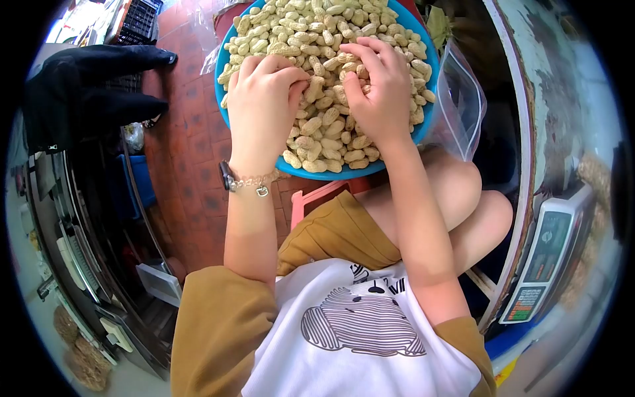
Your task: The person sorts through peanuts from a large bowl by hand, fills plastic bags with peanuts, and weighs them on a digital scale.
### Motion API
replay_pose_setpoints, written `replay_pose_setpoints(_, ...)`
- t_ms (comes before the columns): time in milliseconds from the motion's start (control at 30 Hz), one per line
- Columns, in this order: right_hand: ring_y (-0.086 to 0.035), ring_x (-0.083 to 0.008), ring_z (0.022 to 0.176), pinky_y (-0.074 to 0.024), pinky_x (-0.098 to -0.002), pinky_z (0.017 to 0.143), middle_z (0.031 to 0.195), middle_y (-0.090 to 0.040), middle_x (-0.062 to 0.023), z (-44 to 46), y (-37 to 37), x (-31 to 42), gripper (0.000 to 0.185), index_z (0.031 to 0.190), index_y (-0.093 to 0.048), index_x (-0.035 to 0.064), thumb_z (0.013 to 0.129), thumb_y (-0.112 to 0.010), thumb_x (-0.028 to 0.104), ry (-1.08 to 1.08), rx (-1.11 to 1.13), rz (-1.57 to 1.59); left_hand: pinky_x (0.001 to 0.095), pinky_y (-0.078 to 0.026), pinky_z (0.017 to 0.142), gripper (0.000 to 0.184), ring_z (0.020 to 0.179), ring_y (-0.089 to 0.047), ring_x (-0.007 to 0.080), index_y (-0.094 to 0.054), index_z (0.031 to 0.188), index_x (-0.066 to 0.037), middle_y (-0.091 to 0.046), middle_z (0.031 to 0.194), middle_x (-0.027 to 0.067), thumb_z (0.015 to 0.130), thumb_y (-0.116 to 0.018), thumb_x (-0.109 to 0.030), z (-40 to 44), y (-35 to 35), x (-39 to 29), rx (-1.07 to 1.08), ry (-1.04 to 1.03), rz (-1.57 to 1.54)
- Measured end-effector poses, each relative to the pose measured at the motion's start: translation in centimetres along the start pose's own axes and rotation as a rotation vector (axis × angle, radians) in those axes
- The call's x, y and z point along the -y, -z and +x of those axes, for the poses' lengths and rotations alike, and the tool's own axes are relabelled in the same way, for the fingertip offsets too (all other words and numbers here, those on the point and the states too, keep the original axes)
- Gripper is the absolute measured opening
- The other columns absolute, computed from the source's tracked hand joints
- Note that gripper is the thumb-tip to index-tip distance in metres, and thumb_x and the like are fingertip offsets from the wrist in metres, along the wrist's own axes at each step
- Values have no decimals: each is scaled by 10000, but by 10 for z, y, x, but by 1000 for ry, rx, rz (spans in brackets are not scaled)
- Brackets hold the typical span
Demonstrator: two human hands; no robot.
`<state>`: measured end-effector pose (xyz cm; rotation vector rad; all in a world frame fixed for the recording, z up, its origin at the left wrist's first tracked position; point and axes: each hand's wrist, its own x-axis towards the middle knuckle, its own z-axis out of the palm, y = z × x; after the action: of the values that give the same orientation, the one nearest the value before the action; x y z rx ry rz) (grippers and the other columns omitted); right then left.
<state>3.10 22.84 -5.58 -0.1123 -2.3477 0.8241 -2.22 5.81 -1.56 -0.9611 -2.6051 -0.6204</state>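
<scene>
A blue basin [428,122] heaped with unshelled peanuts [324,135] stands at the top middle. Over its left part is my left hand [264,96], with fingers curled and thumb and fingertips closed on a peanut [313,88]. A bracelet and a dark band circle that wrist. To the right, my right hand [380,89] rests over the heap with its thumb and fingers apart, touching peanuts and gripping none that I can see.
A clear plastic bag [460,99] lies right of the basin. A red stool [321,195] shows below it. A digital scale [542,261] stands at the right. Another person in dark clothes [86,86] is at the upper left, on the tiled floor [192,152].
</scene>
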Motion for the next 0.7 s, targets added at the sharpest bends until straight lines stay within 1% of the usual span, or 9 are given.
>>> replay_pose_setpoints(33,-543,-313,1091,-429,-449,959,1165,-596,-98,0,0,0,322,1077,-679,109,763,-615,141,0,-3,-2,360,-471,845,97,930,-584,250,-752,892,-113,-674,935,25,798,-731,-129,1,-2,1,-15,-38,2)
replay_pose_setpoints(133,-533,-298,1114,-390,-455,986,1165,-594,-87,2,3,3,331,1079,-669,111,756,-643,177,27,-13,16,348,-470,843,77,935,-606,226,-743,887,-86,-693,969,36,815,-717,-90,0,-9,1,-135,1,-131)
replay_pose_setpoints(233,-524,-261,1131,-323,-455,1020,1169,-590,-65,4,11,12,347,1082,-660,125,748,-667,217,163,-16,-37,340,-490,849,34,931,-638,192,-721,855,-56,-704,986,44,832,-699,-69,-2,-8,-1,-163,234,-541)
replay_pose_setpoints(267,-522,-211,1130,-273,-442,1019,1148,-606,-17,3,11,14,342,1076,-659,148,764,-700,282,171,-1,-33,308,-526,839,75,923,-667,168,-677,944,-16,-711,1026,92,907,-654,-77,-3,-4,-6,-111,450,-843)
replay_pose_setpoints(367,-525,-176,1118,-272,-424,991,1121,-631,32,1,10,16,346,1070,-662,165,777,-724,339,196,-3,-51,302,-554,838,119,928,-682,182,-615,1022,17,-701,1045,134,966,-590,-86,0,1,-9,-98,485,-1361)
replay_pose_setpoints(400,-529,-164,1103,-275,-422,971,1089,-652,57,0,6,13,364,1074,-666,173,786,-732,385,207,-29,-58,333,-557,871,118,958,-687,213,-584,1039,22,-694,1052,168,976,-566,-76,0,4,-11,-75,509,-1454)
replay_pose_setpoints(500,-532,-154,1087,-261,-416,978,1062,-664,46,-1,8,12,370,1074,-672,173,783,-736,394,193,2,-86,344,-560,870,114,992,-679,213,-596,1026,17,-692,1064,159,966,-580,-79,0,8,-12,-63,502,-1689)
replay_pose_setpoints(600,-573,-188,1017,-329,-396,940,1016,-680,7,3,17,23,372,1069,-676,157,773,-757,366,168,-49,36,298,-537,839,90,952,-651,152,-622,992,2,-685,1024,105,947,-609,-74,-2,9,-17,-121,616,-1687)
replay_pose_setpoints(700,-620,-240,888,-449,-388,819,944,-680,-40,2,19,27,321,1069,-676,128,789,-760,259,158,-41,278,239,-483,783,70,878,-591,89,-650,948,-9,-655,976,40,935,-632,-75,-7,3,-16,-72,609,-1545)
